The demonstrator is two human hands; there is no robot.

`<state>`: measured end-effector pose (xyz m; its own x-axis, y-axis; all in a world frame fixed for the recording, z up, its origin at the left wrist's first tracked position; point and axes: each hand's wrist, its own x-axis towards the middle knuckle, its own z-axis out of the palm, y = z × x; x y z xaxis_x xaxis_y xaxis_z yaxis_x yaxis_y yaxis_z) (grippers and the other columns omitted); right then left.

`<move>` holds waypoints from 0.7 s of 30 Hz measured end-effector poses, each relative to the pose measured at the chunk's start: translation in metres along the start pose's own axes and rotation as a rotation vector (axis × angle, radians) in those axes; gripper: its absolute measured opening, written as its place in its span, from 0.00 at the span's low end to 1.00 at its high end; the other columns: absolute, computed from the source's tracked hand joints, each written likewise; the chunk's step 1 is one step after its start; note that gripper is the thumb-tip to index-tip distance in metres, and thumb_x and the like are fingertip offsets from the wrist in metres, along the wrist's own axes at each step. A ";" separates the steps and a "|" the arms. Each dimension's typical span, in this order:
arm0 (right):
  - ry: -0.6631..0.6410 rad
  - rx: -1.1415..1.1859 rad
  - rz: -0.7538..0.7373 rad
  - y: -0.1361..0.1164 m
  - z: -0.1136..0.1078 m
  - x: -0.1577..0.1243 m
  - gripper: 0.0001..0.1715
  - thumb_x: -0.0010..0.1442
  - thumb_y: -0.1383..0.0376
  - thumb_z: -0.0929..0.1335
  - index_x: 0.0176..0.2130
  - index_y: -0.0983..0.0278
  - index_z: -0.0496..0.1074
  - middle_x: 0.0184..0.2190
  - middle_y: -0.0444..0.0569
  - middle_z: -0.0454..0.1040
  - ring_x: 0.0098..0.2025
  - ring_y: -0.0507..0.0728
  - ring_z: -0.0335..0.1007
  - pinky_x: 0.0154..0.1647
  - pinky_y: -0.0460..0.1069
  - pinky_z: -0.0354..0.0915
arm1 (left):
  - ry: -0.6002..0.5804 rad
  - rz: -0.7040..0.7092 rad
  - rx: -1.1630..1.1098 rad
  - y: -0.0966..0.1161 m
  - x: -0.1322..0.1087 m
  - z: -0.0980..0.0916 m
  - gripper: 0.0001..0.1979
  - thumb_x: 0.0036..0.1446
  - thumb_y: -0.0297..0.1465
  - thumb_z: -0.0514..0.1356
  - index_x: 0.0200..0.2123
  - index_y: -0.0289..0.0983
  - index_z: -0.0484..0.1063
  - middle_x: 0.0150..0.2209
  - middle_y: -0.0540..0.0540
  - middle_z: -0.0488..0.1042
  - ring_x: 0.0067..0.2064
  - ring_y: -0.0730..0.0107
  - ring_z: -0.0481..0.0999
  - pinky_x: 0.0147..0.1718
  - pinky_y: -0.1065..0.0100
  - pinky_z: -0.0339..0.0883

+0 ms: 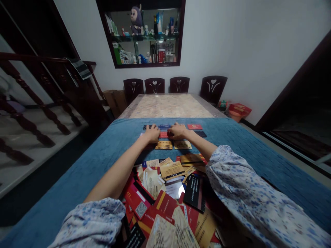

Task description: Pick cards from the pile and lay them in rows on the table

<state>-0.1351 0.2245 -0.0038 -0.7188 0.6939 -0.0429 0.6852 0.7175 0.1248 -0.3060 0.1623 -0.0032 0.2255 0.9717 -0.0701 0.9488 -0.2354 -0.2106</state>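
Cards lie in short rows on the blue cloth [124, 134]. My left hand [152, 133] rests over the left of these rows, fingers spread and pointing down, beside a red card [163, 134]. At that card's other end is my right hand [178, 131], its fingers bent but apart, touching or just over the cards. Behind them lie a blue card [163, 126] and a black card [147, 127], partly covered. Nearer me are two gold cards, a darker one [163, 145] and a paler one [182, 144]. A red card [194, 126] and a dark card [200, 133] lie to the right.
A loose, overlapping heap of cards [165, 203] spreads beneath my forearms. Beyond the cloth the patterned tabletop [170, 105] continues towards several dark chairs [179, 84]. A wooden railing [38, 93] stands left, and a wall shelf [147, 36] holds a plush toy and bottles.
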 end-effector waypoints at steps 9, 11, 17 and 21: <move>0.134 0.020 -0.045 -0.003 -0.008 -0.022 0.18 0.64 0.60 0.66 0.51 0.62 0.76 0.52 0.57 0.75 0.55 0.66 0.62 0.45 0.54 0.59 | 0.205 0.026 0.005 0.001 -0.025 -0.005 0.17 0.57 0.22 0.52 0.47 0.35 0.73 0.54 0.34 0.72 0.63 0.47 0.59 0.57 0.40 0.55; 0.167 0.011 -0.052 -0.005 -0.011 -0.030 0.15 0.65 0.65 0.64 0.45 0.63 0.78 0.48 0.56 0.77 0.52 0.65 0.64 0.42 0.52 0.57 | 0.241 0.036 -0.001 0.003 -0.033 -0.006 0.15 0.58 0.23 0.52 0.44 0.35 0.74 0.52 0.34 0.74 0.62 0.46 0.59 0.57 0.40 0.54; 0.262 0.026 -0.067 -0.012 -0.016 -0.058 0.16 0.67 0.68 0.62 0.40 0.65 0.78 0.44 0.56 0.79 0.47 0.62 0.65 0.38 0.51 0.52 | 0.321 0.039 -0.046 0.012 -0.059 -0.011 0.13 0.56 0.22 0.54 0.40 0.36 0.77 0.48 0.35 0.76 0.62 0.44 0.60 0.56 0.39 0.53; 0.305 0.058 -0.084 -0.017 -0.018 -0.076 0.15 0.67 0.68 0.62 0.39 0.65 0.78 0.41 0.55 0.79 0.45 0.61 0.64 0.38 0.52 0.53 | 0.350 0.035 -0.050 0.022 -0.075 -0.012 0.14 0.58 0.22 0.52 0.40 0.36 0.77 0.47 0.35 0.77 0.63 0.45 0.60 0.56 0.40 0.53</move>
<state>-0.0945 0.1585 0.0147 -0.7693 0.5879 0.2500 0.6210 0.7800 0.0766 -0.2992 0.0839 0.0087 0.3115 0.9128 0.2640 0.9470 -0.2755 -0.1651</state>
